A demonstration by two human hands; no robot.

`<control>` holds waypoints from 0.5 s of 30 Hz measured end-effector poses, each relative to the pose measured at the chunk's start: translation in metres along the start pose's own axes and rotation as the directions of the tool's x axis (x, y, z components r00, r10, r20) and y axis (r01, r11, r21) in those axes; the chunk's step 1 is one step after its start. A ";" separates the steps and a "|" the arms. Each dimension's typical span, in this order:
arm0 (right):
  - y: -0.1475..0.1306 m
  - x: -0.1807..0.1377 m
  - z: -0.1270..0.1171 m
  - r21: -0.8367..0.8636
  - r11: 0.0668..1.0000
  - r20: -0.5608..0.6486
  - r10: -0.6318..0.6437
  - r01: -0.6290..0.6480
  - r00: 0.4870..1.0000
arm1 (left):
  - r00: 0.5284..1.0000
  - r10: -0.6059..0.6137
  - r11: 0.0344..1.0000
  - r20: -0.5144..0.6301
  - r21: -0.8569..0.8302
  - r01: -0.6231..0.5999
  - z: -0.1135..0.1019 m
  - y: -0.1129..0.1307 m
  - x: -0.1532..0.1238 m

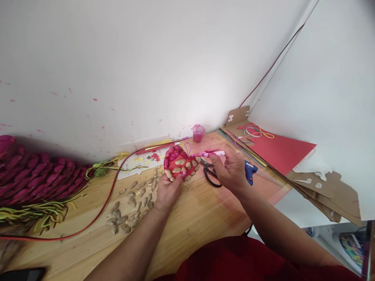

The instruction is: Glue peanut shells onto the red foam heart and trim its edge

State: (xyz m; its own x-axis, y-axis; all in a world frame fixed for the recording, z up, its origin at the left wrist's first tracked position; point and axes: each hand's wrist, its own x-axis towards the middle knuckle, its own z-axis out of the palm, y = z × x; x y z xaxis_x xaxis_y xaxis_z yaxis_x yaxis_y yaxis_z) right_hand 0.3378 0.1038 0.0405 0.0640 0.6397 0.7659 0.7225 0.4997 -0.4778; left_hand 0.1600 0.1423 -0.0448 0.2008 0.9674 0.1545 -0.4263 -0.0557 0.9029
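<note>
My left hand (166, 191) holds up a red heart-shaped piece (179, 164) covered with peanut shells, some of them painted pink, with a small pink loop at its top. My right hand (230, 168) grips a white brush or pen handle (215, 153) smeared with pink, its tip meeting the heart's right edge. Both hands hover over a wooden table (190, 218). Several plain peanut shells (131, 205) lie scattered just left of my left wrist.
Black scissors (211, 173) and a blue glue gun (250, 171) lie by my right hand. A pink paint cup (198, 133) stands by the wall. Red paper (278, 150) and cardboard (328, 191) sit right; pink shell pieces (32, 171) left. A red cord (96, 214) crosses the table.
</note>
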 end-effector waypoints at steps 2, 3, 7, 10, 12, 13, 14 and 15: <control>-0.001 0.000 0.000 0.018 1.000 0.010 0.005 -0.006 1.000 | 1.000 0.008 1.000 0.002 0.011 -0.008 -0.002 -0.002 0.000; -0.001 0.000 0.001 0.022 1.000 0.015 0.005 -0.006 1.000 | 1.000 0.012 1.000 0.003 0.016 -0.012 -0.002 -0.003 0.001; -0.001 0.001 0.001 -0.004 1.000 0.004 -0.015 0.015 1.000 | 1.000 0.016 0.999 0.012 0.029 -0.016 -0.003 -0.003 0.001; 0.000 0.001 0.000 -0.005 1.000 -0.017 -0.020 0.020 1.000 | 1.000 0.002 1.000 0.007 0.015 -0.002 -0.001 -0.001 0.001; -0.001 0.001 0.000 0.014 1.000 -0.006 -0.013 0.013 1.000 | 1.000 -0.006 1.000 0.003 0.016 0.006 -0.001 -0.001 0.001; -0.001 0.000 0.000 0.025 1.000 0.004 -0.012 0.011 1.000 | 1.000 -0.007 1.000 0.002 0.019 0.007 -0.002 -0.001 0.001; -0.001 0.000 0.001 0.034 0.999 0.014 -0.013 0.013 1.000 | 1.000 -0.008 1.000 0.000 0.018 0.008 -0.002 -0.002 0.001; -0.002 -0.001 0.002 0.040 0.999 0.022 -0.016 0.015 1.000 | 1.000 -0.009 1.000 0.000 0.016 0.009 -0.002 -0.002 0.001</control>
State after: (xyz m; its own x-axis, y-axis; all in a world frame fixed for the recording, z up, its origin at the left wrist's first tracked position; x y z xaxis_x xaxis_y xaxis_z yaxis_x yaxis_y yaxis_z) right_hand 0.3355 0.1034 0.0400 0.0370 0.6444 0.7638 0.6954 0.5323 -0.4828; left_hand 0.1592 0.1438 -0.0473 0.2043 0.9679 0.1462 -0.4106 -0.0509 0.9104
